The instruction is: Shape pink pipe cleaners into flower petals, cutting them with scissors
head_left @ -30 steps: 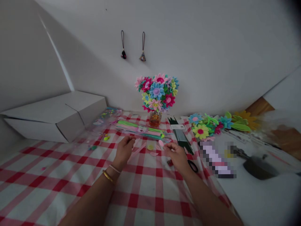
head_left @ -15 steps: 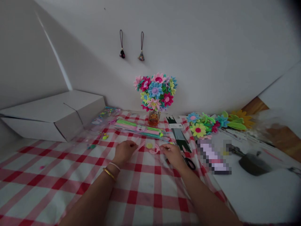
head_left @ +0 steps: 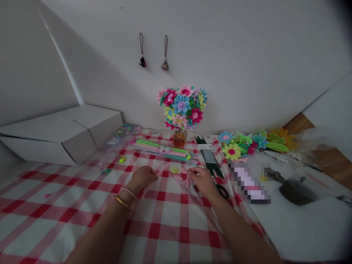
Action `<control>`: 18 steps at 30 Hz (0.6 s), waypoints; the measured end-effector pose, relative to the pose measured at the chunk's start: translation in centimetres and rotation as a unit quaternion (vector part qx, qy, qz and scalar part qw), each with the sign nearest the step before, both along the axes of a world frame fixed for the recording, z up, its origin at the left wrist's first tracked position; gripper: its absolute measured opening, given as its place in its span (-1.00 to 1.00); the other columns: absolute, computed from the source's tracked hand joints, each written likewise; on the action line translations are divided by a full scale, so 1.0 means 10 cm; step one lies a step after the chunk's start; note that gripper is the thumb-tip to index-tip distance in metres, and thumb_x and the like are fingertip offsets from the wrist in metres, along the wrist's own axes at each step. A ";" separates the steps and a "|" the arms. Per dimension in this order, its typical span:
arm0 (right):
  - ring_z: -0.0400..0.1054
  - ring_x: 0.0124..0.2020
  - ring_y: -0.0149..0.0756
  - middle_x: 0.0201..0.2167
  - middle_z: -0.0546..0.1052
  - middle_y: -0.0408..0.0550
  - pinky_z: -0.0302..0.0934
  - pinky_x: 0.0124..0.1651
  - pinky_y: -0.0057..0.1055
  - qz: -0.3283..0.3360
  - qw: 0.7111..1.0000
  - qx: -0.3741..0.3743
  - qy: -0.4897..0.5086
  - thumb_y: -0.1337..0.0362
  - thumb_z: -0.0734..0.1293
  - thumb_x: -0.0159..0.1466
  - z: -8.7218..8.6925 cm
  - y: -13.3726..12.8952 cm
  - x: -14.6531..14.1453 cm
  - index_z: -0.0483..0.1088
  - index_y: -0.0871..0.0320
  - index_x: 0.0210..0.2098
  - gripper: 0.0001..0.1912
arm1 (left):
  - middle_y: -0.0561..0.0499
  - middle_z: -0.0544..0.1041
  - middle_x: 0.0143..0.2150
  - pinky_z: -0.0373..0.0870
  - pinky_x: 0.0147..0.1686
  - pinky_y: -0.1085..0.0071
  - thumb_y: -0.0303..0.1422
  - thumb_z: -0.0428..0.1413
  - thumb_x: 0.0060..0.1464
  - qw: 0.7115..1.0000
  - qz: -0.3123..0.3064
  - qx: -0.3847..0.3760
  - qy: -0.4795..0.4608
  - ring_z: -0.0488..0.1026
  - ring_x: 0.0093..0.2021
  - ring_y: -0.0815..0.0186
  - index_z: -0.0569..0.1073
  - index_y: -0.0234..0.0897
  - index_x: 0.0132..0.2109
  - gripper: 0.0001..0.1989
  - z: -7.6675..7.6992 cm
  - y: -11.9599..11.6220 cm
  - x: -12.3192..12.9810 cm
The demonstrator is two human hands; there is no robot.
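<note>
Apparently a home: checked tablecloth (head_left: 154, 231), bouquet (head_left: 181, 105)

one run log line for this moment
left hand: curled, contents unclear; right hand: beside pink petals; yellow disc: between hands; flower vase: farther back

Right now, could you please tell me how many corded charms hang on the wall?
2: a dark charm on the left and a multicoloured charm to its right, both higher than the flower bouquet. None appears hidden.

A checked cloth (head_left: 170, 234) bears a vase (head_left: 179, 138), pink pieces (head_left: 178, 177) and, apparently, pipe cleaners (head_left: 154, 146).
</note>
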State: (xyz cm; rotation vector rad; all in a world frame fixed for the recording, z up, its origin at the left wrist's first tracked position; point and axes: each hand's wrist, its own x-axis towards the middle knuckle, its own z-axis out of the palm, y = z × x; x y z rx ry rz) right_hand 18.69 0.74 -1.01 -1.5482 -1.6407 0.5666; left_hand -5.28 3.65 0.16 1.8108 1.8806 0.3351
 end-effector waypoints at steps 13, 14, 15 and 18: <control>0.39 -0.36 -0.29 -0.42 0.54 -0.09 0.22 -0.29 -0.42 0.004 0.999 0.038 0.034 0.20 0.24 0.11 -0.05 0.03 0.03 0.47 0.13 -0.39 -0.79 | 0.10 0.32 -0.61 0.10 -0.55 0.50 -0.25 0.08 -0.23 0.978 -0.015 0.021 -0.205 0.22 -0.56 0.42 0.38 -0.33 -0.53 -0.80 0.02 -0.03 0.02; 0.39 -0.34 -0.28 -0.40 0.54 -0.08 0.22 -0.27 -0.40 0.006 0.998 0.048 0.029 0.20 0.24 0.11 -0.04 0.02 0.02 0.47 0.13 -0.39 -0.80 | 0.11 0.31 -0.61 0.10 -0.54 0.50 -0.24 0.09 -0.23 0.967 -0.030 0.014 -0.251 0.20 -0.56 0.43 0.39 -0.34 -0.53 -0.79 0.03 -0.05 0.05; 0.39 -0.32 -0.28 -0.39 0.53 -0.07 0.22 -0.25 -0.39 0.009 0.998 0.061 0.022 0.21 0.25 0.12 -0.02 0.01 0.02 0.47 0.13 -0.39 -0.81 | 0.12 0.30 -0.62 0.09 -0.54 0.50 -0.23 0.10 -0.24 0.956 -0.044 0.003 -0.290 0.17 -0.57 0.45 0.40 -0.34 -0.52 -0.78 0.04 -0.08 0.08; 0.35 -0.30 -0.29 -0.41 0.52 -0.07 0.20 -0.19 -0.35 0.027 0.991 0.129 -0.010 0.23 0.27 0.13 0.05 -0.04 -0.03 0.47 0.12 -0.40 -0.84 | 0.15 0.24 -0.66 0.01 -0.58 0.50 -0.24 0.15 -0.30 0.931 -0.064 -0.054 -0.356 0.09 -0.62 0.48 0.40 -0.36 -0.55 -0.77 0.07 -0.17 0.19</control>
